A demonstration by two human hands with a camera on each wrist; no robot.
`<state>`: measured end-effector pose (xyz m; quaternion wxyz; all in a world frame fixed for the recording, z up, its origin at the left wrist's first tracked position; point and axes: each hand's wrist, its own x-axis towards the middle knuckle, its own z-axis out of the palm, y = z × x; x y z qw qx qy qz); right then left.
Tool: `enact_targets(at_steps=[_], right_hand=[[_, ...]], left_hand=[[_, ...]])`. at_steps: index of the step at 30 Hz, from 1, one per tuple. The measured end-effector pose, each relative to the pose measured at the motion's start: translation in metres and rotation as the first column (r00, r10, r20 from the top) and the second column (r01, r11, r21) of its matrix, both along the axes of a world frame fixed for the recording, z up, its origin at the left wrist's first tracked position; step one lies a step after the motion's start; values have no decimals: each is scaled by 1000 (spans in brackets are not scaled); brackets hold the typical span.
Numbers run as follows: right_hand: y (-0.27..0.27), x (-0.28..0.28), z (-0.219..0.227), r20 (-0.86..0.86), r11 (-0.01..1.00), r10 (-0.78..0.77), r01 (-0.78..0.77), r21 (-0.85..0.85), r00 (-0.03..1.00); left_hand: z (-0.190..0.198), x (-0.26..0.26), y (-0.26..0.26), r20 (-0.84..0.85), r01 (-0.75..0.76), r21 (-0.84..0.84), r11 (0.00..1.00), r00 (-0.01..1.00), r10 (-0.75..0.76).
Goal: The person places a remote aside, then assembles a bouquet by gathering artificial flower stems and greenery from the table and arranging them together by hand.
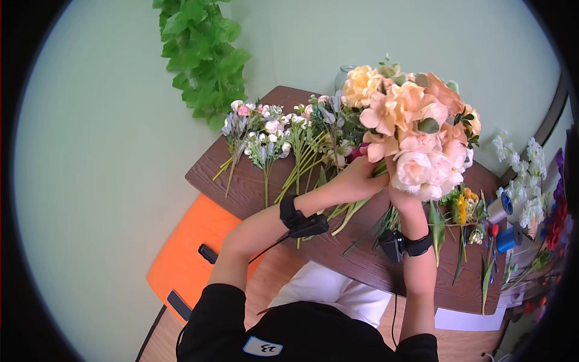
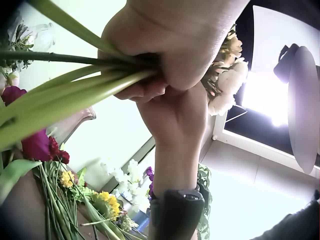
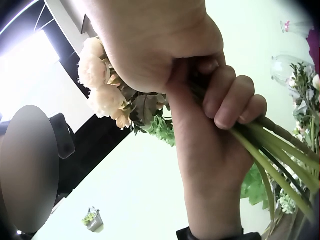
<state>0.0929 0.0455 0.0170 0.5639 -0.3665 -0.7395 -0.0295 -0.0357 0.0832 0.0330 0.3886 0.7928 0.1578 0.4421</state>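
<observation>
A bouquet of peach, pale pink and cream artificial flowers point(image 1: 416, 117) is held up above the table in both hands. My left hand point(image 1: 360, 179) grips its green stems point(image 2: 75, 92) just under the blooms; in the right wrist view those fingers point(image 3: 232, 100) curl round the stems. Close against it, my right hand point(image 1: 400, 194) wraps the upper stems below the flower heads, its fingers largely hidden by the blooms. The stem ends stick out past the left hand, toward the lower left in the head view.
Small flower sprigs point(image 1: 265, 145) lie along the left of the brown table point(image 1: 205, 172). Yellow flowers point(image 1: 463, 208), a blue ribbon spool point(image 1: 509, 238) and another spool point(image 1: 499, 208) are at the right. A glass vase point(image 1: 344, 75) stands behind; an orange seat point(image 1: 181, 259) is lower left.
</observation>
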Motion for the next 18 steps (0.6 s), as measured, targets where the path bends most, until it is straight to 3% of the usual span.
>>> enact_targets(at_steps=[2,3,4,6,7,8,9,10,12,13,14,16,18], right_hand=[[-5,4,-2,7,999,18,-18,-38,1000],[-3,7,-7,-42,979,71,-78,-188,997],[2,11,-15,145,991,-110,98,88,983],[11,12,-22,158,985,-92,66,162,983],[10,12,-21,132,984,-141,154,-91,981],[9,10,-18,114,914,-195,223,-339,974],[-2,4,5,-173,759,-112,-28,-650,979],[-3,-1,10,-174,760,-124,-19,-649,977],[-2,-12,16,-601,828,-14,-327,-455,799],[-2,-14,17,-653,828,-2,-365,-426,757],[0,-11,12,-655,831,-6,-360,-423,756],[3,-7,4,-414,905,-10,-169,-392,910],[-1,-3,1,-418,871,-26,-184,-455,908]], left_hand=[[2,0,0,-199,12,-32,999,980,-19],[-9,1,9,-363,-11,38,999,932,24],[5,-5,0,-376,5,17,1000,927,2],[-3,-1,0,-158,113,23,993,982,-108],[-4,0,-1,-157,131,22,991,980,-126],[-4,0,-3,-183,106,-31,994,977,-110],[-2,-1,-4,-212,78,-83,994,973,-94],[-1,0,-5,-213,90,-82,993,971,-106],[1,-1,-4,-218,139,-237,962,957,-192],[2,-1,-3,-276,129,-232,964,942,-192],[0,-1,-2,-279,136,-229,964,940,-199],[-2,0,-2,-255,134,-270,954,945,-205],[-5,0,-3,-241,130,-310,942,947,-210]])
